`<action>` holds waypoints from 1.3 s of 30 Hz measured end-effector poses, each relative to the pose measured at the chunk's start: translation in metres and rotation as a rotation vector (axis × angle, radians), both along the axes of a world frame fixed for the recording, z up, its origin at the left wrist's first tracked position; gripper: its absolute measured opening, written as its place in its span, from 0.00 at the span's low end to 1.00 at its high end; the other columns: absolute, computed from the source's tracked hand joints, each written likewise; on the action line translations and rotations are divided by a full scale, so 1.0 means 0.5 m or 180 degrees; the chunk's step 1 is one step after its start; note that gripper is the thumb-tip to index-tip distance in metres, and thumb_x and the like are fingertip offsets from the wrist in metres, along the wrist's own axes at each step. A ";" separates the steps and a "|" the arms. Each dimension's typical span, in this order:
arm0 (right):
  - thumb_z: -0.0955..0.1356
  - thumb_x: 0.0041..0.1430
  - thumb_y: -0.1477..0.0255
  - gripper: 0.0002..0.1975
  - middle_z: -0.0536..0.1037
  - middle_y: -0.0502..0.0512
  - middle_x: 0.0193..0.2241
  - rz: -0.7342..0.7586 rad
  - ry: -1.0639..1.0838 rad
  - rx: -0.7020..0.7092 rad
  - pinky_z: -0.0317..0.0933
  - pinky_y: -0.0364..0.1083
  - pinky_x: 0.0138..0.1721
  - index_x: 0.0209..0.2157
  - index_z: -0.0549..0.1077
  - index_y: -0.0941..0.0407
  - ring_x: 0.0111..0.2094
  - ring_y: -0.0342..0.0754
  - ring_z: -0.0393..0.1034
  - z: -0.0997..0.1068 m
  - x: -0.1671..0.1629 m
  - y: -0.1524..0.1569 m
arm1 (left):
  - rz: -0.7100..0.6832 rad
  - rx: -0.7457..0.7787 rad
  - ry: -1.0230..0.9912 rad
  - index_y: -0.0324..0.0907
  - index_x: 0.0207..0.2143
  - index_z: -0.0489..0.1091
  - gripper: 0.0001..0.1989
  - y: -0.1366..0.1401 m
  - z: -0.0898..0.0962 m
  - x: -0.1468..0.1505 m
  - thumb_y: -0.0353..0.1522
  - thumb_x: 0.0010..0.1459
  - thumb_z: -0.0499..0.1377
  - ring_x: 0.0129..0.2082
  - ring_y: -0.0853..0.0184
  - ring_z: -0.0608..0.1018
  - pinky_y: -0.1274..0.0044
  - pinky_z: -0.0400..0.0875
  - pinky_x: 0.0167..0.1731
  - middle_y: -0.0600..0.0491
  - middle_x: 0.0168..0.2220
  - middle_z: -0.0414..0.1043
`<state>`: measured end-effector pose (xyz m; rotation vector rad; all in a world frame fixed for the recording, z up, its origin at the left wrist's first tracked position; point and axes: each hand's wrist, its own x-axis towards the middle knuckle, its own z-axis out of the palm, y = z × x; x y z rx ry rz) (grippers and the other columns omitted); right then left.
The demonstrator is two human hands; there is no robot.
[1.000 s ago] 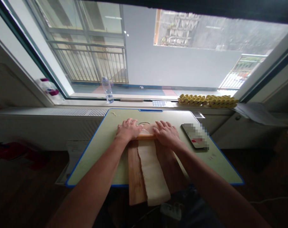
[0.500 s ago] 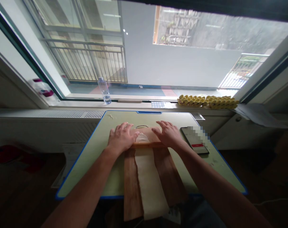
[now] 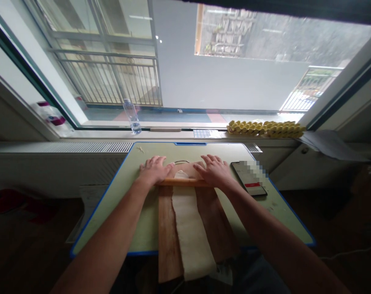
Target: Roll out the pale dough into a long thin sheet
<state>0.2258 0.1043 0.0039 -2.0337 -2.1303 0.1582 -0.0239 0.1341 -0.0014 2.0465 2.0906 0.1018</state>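
Note:
A long pale strip of rolled dough [image 3: 189, 232] lies lengthwise on a wooden board [image 3: 167, 245], its near end reaching toward my body. Across its far part rests a wooden rolling pin [image 3: 183, 182]. On the pin's left end lies my left hand [image 3: 153, 169], palm down with fingers stretched forward. My right hand [image 3: 215, 170] presses the right end likewise, its fingers spread. Neither hand wraps round the pin. The dough's far tip [image 3: 181, 174] shows beyond it, between my thumbs. A metal handle [image 3: 182, 161] sits at the board's far end.
The board lies on a green table [image 3: 127, 220] with a blue edge. A phone [image 3: 249, 179] lies right of my right hand. Dough scraps [image 3: 140, 150] are at the far left corner. On the windowsill stand a clear bottle [image 3: 132, 116] and yellow egg cartons [image 3: 265, 129].
The rolling pin has moved slightly away from me over the dough. My left hand has shifted outward, so more of the pin shows beside it.

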 end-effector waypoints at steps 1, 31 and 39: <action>0.56 0.73 0.44 0.39 0.62 0.62 0.74 -0.0032 0.0025 -0.0047 0.52 0.65 0.69 0.73 0.63 0.53 0.72 0.63 0.55 -0.003 0.001 0.001 | -0.0028 -0.0039 0.0031 0.52 0.75 0.59 0.40 -0.002 0.001 0.002 0.59 0.68 0.42 0.76 0.46 0.57 0.48 0.53 0.71 0.46 0.78 0.51; 0.56 0.74 0.59 0.32 0.62 0.57 0.74 -0.0046 -0.0225 0.0159 0.50 0.67 0.70 0.75 0.61 0.50 0.72 0.63 0.55 -0.013 -0.034 -0.105 | -0.0113 0.0685 0.0091 0.52 0.69 0.68 0.29 -0.143 -0.006 0.026 0.47 0.70 0.50 0.71 0.48 0.66 0.49 0.58 0.69 0.46 0.73 0.63; 0.61 0.70 0.57 0.33 0.68 0.62 0.70 -0.0086 0.0209 0.0254 0.54 0.60 0.68 0.70 0.67 0.56 0.68 0.60 0.61 -0.016 -0.029 -0.011 | 0.0018 0.0901 -0.0089 0.46 0.64 0.72 0.27 -0.048 0.001 0.027 0.45 0.68 0.53 0.65 0.48 0.72 0.53 0.65 0.64 0.43 0.67 0.71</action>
